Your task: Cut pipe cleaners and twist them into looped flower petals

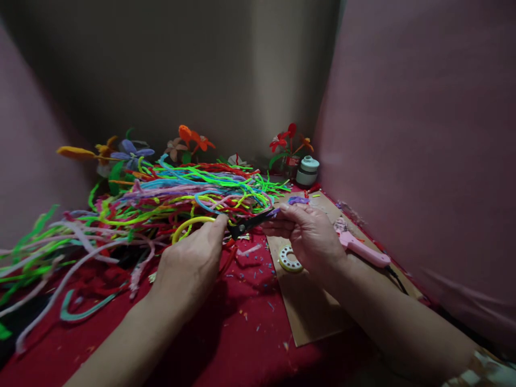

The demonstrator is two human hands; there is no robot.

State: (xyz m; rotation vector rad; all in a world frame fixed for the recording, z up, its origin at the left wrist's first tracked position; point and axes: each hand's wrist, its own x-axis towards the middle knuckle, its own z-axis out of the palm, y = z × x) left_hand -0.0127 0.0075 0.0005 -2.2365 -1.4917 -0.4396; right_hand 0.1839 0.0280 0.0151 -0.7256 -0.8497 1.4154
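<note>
My left hand (193,258) grips scissors (245,224) with a yellow loop handle (189,223) and dark blades that point right. My right hand (308,234) pinches a short purple pipe cleaner piece (277,212) right at the blade tips. Another purple scrap (298,200) lies just beyond my right fingers on a cardboard sheet (310,314). Both hands hover over a red cloth (242,333) strewn with small cuttings.
A big heap of coloured pipe cleaners (161,199) spreads across the left and middle. A pink glue gun (363,250) and a white ring (289,259) lie on the cardboard. Pipe-cleaner flowers (288,141) and a white jar (308,171) stand at the back. Pink walls close both sides.
</note>
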